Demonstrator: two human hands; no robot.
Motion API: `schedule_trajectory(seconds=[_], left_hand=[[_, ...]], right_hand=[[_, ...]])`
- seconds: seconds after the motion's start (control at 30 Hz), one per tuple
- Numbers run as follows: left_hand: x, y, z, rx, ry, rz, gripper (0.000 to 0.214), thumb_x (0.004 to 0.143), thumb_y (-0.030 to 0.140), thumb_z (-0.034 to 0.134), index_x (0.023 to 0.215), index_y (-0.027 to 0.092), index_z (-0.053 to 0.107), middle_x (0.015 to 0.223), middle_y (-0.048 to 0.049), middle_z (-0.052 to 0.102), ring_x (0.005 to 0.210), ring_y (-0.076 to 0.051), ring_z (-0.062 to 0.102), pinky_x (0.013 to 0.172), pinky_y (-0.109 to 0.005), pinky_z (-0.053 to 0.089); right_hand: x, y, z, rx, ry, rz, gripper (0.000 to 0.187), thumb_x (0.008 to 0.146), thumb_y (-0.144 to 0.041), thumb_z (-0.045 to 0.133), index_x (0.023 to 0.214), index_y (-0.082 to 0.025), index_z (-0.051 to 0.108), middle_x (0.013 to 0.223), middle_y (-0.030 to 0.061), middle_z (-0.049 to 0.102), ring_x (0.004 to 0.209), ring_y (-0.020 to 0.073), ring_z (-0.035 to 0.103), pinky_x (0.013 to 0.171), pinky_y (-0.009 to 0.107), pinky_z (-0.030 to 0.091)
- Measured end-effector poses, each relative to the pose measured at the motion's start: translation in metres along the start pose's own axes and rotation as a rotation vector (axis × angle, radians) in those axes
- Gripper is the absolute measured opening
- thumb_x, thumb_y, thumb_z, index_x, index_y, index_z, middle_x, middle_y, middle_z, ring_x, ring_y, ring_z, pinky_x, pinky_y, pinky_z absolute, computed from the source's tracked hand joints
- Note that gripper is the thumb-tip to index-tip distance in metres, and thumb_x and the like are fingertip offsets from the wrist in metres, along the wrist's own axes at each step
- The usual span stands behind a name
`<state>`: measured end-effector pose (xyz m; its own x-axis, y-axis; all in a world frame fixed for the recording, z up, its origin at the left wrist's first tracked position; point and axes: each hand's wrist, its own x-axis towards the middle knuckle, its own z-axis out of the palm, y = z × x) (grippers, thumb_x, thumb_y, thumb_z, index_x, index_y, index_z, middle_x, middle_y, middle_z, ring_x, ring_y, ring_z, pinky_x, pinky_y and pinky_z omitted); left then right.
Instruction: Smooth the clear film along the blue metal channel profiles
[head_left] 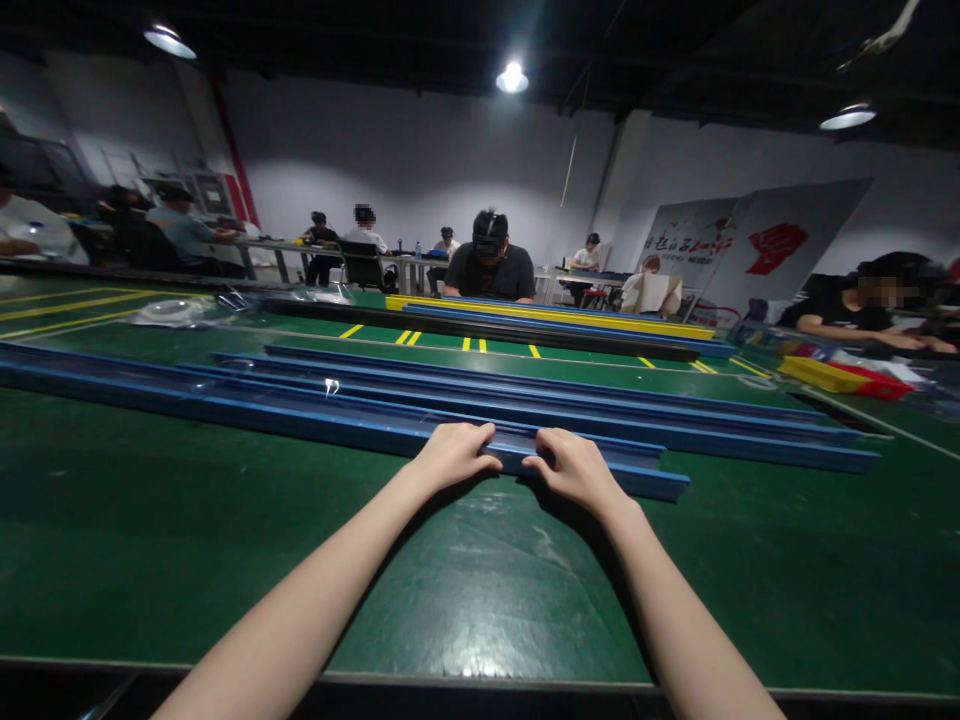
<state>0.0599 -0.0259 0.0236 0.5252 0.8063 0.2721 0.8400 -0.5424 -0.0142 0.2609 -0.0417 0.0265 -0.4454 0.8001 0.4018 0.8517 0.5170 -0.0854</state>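
A long blue channel-shaped rail (330, 414) lies across the green table, its right end just past my hands. My left hand (455, 452) grips this rail, thumb on the near side and fingers over the top. A short way to the right, my right hand (576, 464) takes hold of the same rail in a like manner, its fingers curled over it. The fingertips of both hands are partly hidden. Just behind lies another blue rail (765, 440), roughly parallel, with its right end reaching further right.
Farther back lie a black rail (570, 342) and a yellow rail (600, 322). Clear plastic wrap (172, 312) sits at the back left. Yellow and red items (840, 378) are at the right. A person (489, 262) sits across the green table (480, 580); other people work around the room.
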Motion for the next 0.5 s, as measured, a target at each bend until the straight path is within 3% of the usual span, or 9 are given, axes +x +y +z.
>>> schedule_trajectory(seconds=[0.5], left_hand=[[-0.003,-0.001,-0.012,0.06,0.023,0.028,0.03,0.075,0.049,0.054,0.082,0.019,0.055,0.082,-0.0046,0.064,0.079,-0.02,0.059,0.062,-0.026,0.038]], right_hand=[[0.0,0.008,-0.014,0.015,-0.061,0.104,0.019,0.073,-0.036,0.049,0.066,-0.019,0.05,0.068,0.0017,0.058,0.06,0.012,0.046,0.053,0.022,0.025]])
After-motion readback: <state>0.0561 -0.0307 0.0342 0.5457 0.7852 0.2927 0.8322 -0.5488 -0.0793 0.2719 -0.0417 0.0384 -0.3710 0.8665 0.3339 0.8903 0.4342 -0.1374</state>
